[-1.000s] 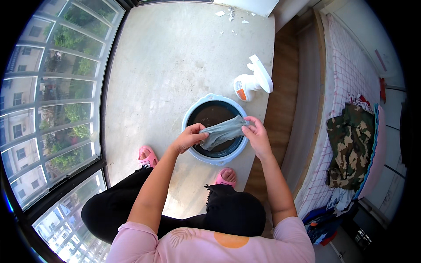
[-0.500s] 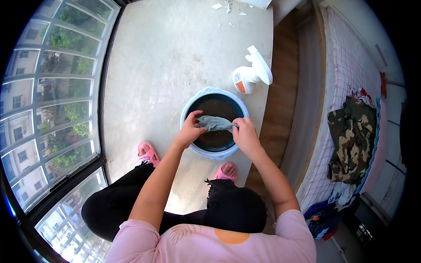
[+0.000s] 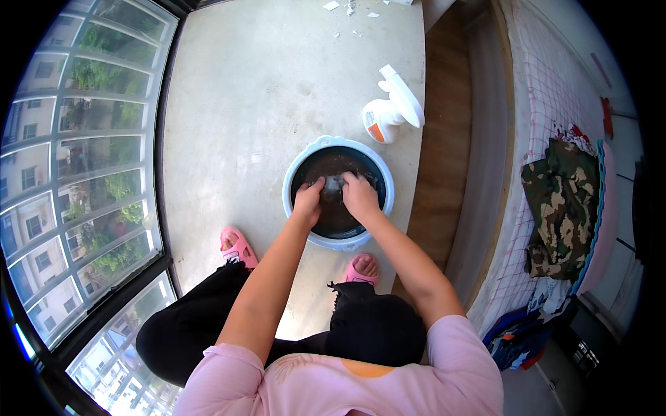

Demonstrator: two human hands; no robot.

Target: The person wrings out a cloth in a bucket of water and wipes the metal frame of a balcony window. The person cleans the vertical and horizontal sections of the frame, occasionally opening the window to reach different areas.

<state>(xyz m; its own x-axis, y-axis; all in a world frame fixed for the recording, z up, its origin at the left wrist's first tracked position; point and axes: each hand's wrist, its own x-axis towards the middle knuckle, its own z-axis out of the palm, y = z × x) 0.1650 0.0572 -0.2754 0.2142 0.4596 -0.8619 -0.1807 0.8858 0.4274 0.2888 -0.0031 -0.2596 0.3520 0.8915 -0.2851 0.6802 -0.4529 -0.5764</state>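
Note:
A light-blue round basin (image 3: 287,182) holds dark, murky water. A small grey cloth (image 3: 334,183) lies mostly under the surface, with only a pale bit showing between my hands. At the left inside of the basin, my left hand (image 3: 307,201) is closed, thumb up, with its fingers down in the water on the cloth. My right hand (image 3: 361,197) reaches in from the right, its curled fingers gripping the cloth's other side. The water hides both sets of fingertips and most of the cloth.
A white spray bottle (image 3: 393,111) stands just beyond the basin to the right. White chips (image 3: 349,10) litter the far floor. My pink sandals (image 3: 237,248) are near the basin. A barred window runs along the left; a bed with camouflage clothing (image 3: 563,208) is right.
The grey cloth, stretched above the water before, has gone down into it. Both hands have lowered into the basin and come closer together.

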